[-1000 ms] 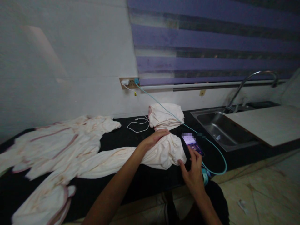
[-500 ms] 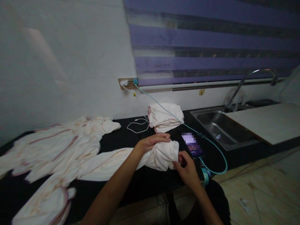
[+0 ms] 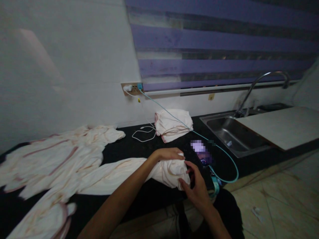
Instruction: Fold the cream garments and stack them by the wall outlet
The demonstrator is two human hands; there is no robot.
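A cream-white garment (image 3: 107, 172) with pinkish trim lies spread across the black counter, one long tube-shaped part reaching to my hands. At the end of that part, my left hand (image 3: 169, 154) grips the bunched cloth from above, its fingertips at the upper edge. On the right side of the same end, my right hand (image 3: 195, 184) holds the cloth between thumb and fingers. The end is crumpled and folded in on itself. Some of my fingers are hidden by the cloth.
Behind my hands sits a folded white cloth bundle (image 3: 173, 124). A phone (image 3: 200, 152) with a teal cable (image 3: 224, 151) lies to the right. Farther right are a steel sink (image 3: 226, 132), a faucet (image 3: 249, 91) and a pale board (image 3: 286, 126). A white cable (image 3: 144, 141) loops behind.
My right hand has shifted up and inward over the garment's end, its thumb and fingers further onto the cloth. The end has crumpled inward. The view has shifted slightly.
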